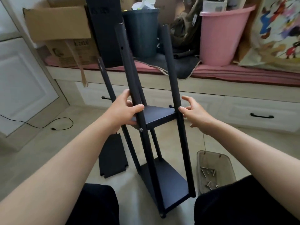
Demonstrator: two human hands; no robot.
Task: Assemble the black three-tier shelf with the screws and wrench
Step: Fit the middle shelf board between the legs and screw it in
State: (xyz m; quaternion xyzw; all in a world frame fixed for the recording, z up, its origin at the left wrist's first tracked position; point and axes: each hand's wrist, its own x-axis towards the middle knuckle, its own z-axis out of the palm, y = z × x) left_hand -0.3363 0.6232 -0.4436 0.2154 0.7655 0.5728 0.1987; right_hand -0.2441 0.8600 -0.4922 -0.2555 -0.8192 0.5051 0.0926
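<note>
Left hand (125, 111) around shelf (159, 114) post, seemingly.

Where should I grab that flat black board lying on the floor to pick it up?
Take the loose shelf board by its long right edge, near the middle, coming down from above. It lies flat on the tiles, so fingers probably must slide under an edge. The left forearm covers its far end, and the notched near corners give a poorer hold.

The shelf frame (155, 135) stands on the floor (68, 143) between the person's knees. A loose panel (112, 156) lies to its left, a tray (214, 161) holding screws (208, 176) to its right. Behind, 2 buckets (141, 31) (222, 34) sit on a bench (243, 73).
</note>
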